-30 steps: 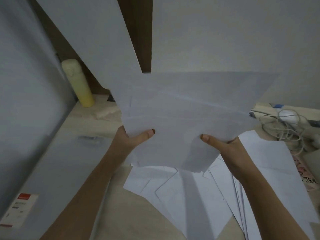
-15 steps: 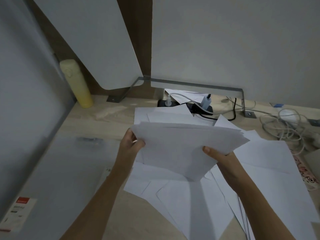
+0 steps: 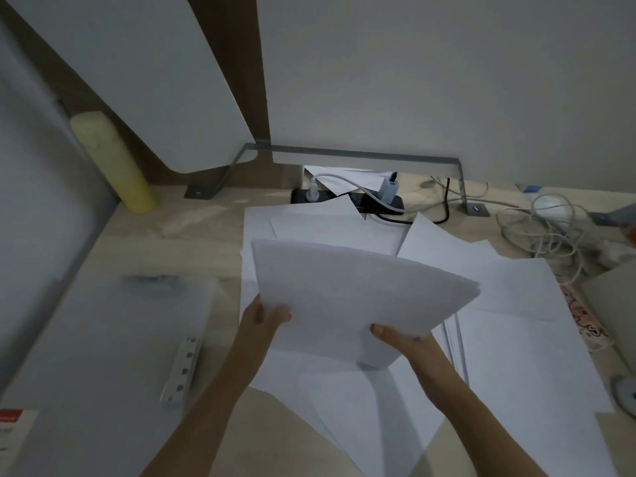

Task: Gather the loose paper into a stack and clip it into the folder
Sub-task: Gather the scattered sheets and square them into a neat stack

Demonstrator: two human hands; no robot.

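— White paper stack [image 3: 358, 290] came down lower; its edges line up better now.
— Who holds it?
— Both: left hand [image 3: 265, 316] and right hand [image 3: 399, 337], each grip pinching it over the bench [image 3: 192, 232]. Loose sheets [image 3: 516, 339] wait below; folder [image 3: 103, 339] lies left.

Bare forearms [image 3: 213, 401]; bare left hand [image 3: 264, 316], right hand [image 3: 401, 339].

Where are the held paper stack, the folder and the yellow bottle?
paper stack [image 3: 361, 297]: head view, middle of the top sheet.
folder [image 3: 103, 339]: head view, bare grey surface left of its metal strip.
yellow bottle [image 3: 113, 163]: head view, middle of its body.
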